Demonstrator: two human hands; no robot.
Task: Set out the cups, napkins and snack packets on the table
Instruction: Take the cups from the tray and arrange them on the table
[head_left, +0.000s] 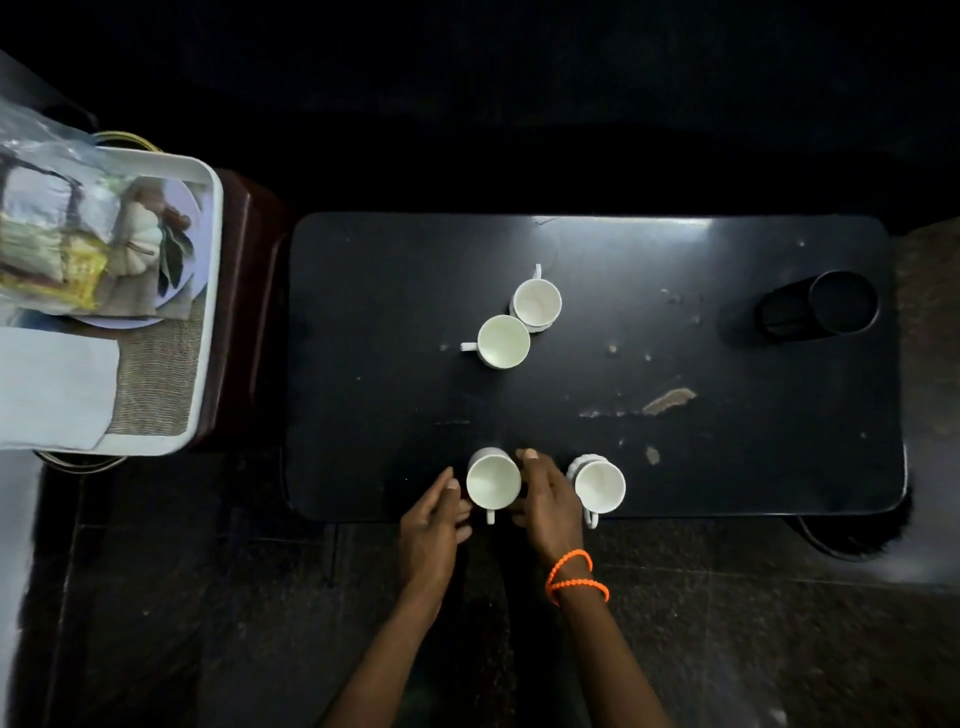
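While four white cups are already set on the black table (727, 467), the near-edge cup (493, 482) being flanked by the left hand (434, 525) and right hand (548, 506) with relaxed fingers, the napkins (52, 384) and snack packets (57, 234) are still kept in the white tray (210, 291) beyond the table's left edge.

Head-worn view, steeply downward, close above table (727, 467), near edge nearest

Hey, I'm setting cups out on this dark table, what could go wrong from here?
The near-left cup between your left hand and right hand sits close to the table's near edge, its handle about over the rim; a nudge might tip it off. The near-right cup is close to your right hand and could get bumped. The two far cups look touching, so they may clink.
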